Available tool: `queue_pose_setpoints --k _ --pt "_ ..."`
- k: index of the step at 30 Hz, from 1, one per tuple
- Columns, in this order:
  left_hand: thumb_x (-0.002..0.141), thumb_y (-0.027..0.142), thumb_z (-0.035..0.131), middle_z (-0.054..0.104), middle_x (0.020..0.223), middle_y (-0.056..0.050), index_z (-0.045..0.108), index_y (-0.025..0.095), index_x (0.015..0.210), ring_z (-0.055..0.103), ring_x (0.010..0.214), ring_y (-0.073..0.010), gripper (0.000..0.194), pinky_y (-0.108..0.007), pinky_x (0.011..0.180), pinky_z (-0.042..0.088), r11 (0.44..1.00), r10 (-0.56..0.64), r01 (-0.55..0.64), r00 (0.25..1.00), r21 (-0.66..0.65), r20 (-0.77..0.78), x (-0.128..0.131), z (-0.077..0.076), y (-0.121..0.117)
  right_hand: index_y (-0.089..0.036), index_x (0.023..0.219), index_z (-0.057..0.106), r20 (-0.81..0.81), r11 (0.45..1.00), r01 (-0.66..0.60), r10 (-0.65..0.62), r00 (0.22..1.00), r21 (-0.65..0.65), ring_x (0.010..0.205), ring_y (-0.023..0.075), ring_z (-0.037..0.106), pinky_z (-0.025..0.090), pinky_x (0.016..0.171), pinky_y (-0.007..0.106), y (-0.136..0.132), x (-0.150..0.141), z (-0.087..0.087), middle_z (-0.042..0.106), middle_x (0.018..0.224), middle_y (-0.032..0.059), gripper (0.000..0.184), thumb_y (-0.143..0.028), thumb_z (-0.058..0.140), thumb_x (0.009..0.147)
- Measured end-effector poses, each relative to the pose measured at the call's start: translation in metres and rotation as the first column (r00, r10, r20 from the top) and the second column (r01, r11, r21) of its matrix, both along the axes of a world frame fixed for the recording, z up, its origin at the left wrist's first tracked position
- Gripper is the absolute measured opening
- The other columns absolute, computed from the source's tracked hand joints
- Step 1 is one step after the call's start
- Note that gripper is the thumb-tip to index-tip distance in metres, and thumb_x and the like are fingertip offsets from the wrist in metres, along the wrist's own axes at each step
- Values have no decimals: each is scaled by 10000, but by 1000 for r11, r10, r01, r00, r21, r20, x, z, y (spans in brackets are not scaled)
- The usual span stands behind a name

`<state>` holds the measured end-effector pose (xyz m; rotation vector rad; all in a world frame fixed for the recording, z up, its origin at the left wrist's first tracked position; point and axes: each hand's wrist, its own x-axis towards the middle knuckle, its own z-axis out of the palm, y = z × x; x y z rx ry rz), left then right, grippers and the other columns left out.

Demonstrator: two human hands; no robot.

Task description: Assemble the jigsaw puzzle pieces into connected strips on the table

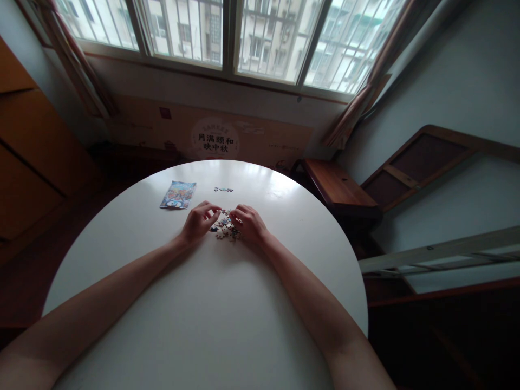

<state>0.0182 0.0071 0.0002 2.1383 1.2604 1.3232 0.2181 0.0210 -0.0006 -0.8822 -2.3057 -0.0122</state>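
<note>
Loose jigsaw puzzle pieces [228, 234] lie in a small heap on the white round table [195, 319]. My left hand [199, 221] is at the heap's left side, thumb and index finger bent around a small puzzle piece [223, 211]. From the right, my right hand [248, 222] reaches over the heap with its fingers curled into a pinch at a piece, partly hidden by the fingers. The two hands' fingertips are close together. Beyond them, a short row of puzzle pieces [224, 189] lies flat on the table.
A colourful printed packet [179, 195] lies left of the row. Past the table's far edge are a printed banner [252, 135] and barred windows [227, 38]. A wooden bench [341, 184] stands at the right, orange cabinets [32, 141] at the left.
</note>
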Motion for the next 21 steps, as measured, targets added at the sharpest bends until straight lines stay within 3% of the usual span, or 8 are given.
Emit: queue_pose_setpoints --k 21 --pt "865 339 564 590 776 -17 654 176 829 538 587 -96 189 -225 564 466 1000 3 -3 1000 24 -8 0 -1 1 -186 885 631 -18 1000 6 -7 1000 -22 739 146 527 398 729 270 -1 1 1 588 822 47 145 -235 499 921"
